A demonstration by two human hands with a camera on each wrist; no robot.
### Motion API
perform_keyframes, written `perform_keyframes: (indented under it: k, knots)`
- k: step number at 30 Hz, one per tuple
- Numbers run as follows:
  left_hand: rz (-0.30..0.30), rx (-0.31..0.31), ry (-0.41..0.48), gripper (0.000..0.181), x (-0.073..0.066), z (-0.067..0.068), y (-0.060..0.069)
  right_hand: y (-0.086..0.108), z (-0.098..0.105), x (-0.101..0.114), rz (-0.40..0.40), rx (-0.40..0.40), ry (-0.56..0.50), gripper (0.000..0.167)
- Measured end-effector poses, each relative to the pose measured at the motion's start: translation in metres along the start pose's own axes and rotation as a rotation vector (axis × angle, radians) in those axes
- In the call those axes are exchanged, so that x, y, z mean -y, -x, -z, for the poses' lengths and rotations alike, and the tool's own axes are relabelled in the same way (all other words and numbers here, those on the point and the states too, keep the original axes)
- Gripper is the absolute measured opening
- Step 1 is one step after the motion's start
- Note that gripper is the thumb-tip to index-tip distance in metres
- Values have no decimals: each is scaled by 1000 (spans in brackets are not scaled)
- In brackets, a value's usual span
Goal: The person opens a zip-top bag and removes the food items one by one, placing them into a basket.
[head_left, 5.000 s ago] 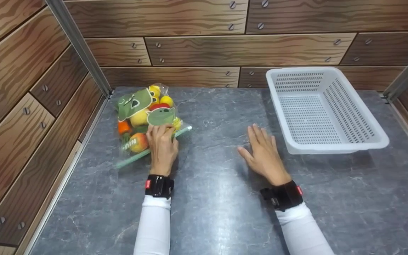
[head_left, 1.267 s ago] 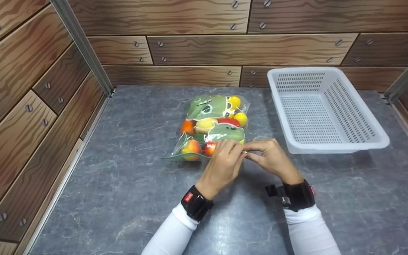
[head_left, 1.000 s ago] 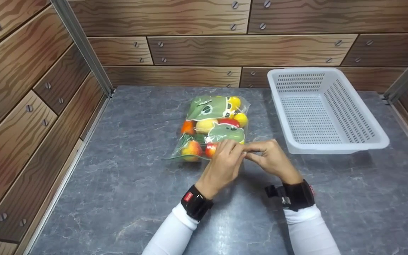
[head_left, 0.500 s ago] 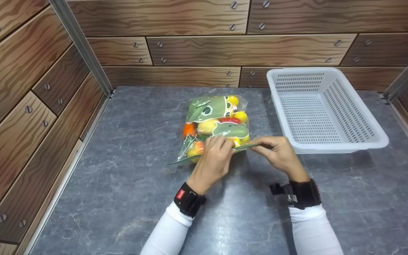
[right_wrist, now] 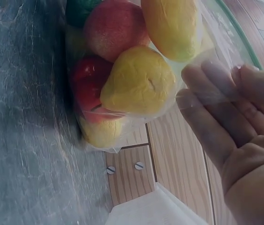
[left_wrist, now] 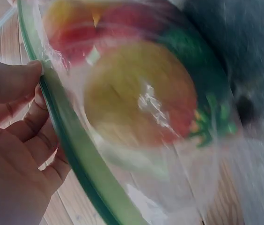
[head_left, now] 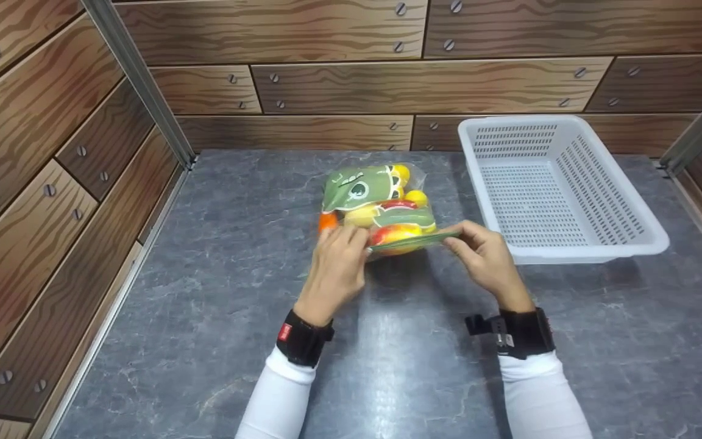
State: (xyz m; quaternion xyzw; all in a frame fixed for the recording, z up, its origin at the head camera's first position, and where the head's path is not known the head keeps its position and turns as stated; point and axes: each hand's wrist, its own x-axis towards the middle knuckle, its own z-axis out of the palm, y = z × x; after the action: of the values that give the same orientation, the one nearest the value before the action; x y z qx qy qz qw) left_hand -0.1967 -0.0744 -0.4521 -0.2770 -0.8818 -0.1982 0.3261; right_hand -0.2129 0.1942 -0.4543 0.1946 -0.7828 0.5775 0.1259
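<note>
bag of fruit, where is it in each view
Head: bag just above centre.
Left wrist: bag across the middle, running off top and bottom.
Right wrist: bag in the upper middle, running off the top.
Shared landmark: its green edge.

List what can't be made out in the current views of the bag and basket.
- Head: left end of the bag's green seal strip, hidden behind the left hand.
- Left wrist: exact kind of the red-and-yellow item, blurred behind clear film.
- Right wrist: the dark green item's full shape, cut off by the top edge.
- Right wrist: most of the white basket, cut off by the bottom edge.
</note>
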Motion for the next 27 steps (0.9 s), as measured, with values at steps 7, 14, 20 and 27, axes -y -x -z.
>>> perform_keyframes:
  k: [7, 14, 20, 27]
  knots:
    - [71, 2, -32, 21, 16, 13, 3, -1, 2, 1, -14, -52, -20, 6]
    - [148, -7, -64, 20, 36, 27, 6, -2, 5, 2, -81, -95, -97, 5]
    - [222, -15, -56, 18, 48, 37, 11, -2, 9, 2, -107, -121, -118, 6]
    - [284, 75, 15, 14, 47, 40, 12, -3, 8, 2, -105, -131, -112, 6]
